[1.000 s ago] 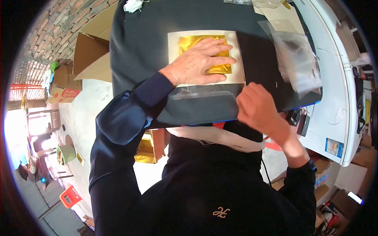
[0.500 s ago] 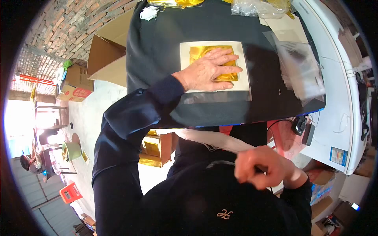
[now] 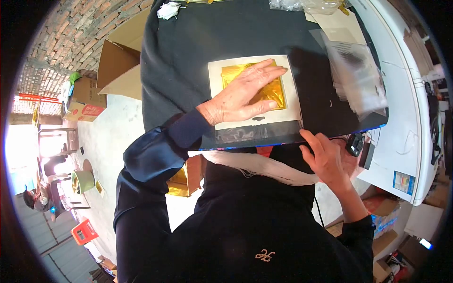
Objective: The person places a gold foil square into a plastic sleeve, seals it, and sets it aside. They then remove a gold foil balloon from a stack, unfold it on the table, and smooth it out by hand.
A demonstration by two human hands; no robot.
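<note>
My left hand (image 3: 247,92) lies flat with fingers stretched over a gold foil packet (image 3: 278,96) on a white card (image 3: 216,92). The card has a dark hang hole near its lower edge and sits in a clear plastic sleeve (image 3: 255,134), whose flap reaches toward the table's near edge. At the sleeve's lower right corner is my right hand (image 3: 325,160), index fingertip right at the corner and thumb held apart from it. Below the table edge, a hank of white thread (image 3: 255,165) hangs across my lap.
Clear plastic sleeves (image 3: 358,78) are stacked on the dark-covered table (image 3: 184,70) at right, below pale cards (image 3: 337,26). A white crumpled item (image 3: 169,10) lies far left. Cardboard boxes (image 3: 118,68) stand left; a white appliance (image 3: 401,127) stands right. Another person (image 3: 42,198) is far left.
My right hand has moved from over my lap up to the sleeve's corner. The card and sleeve sit nearer the table edge in view; my left hand stays on the foil packet.
</note>
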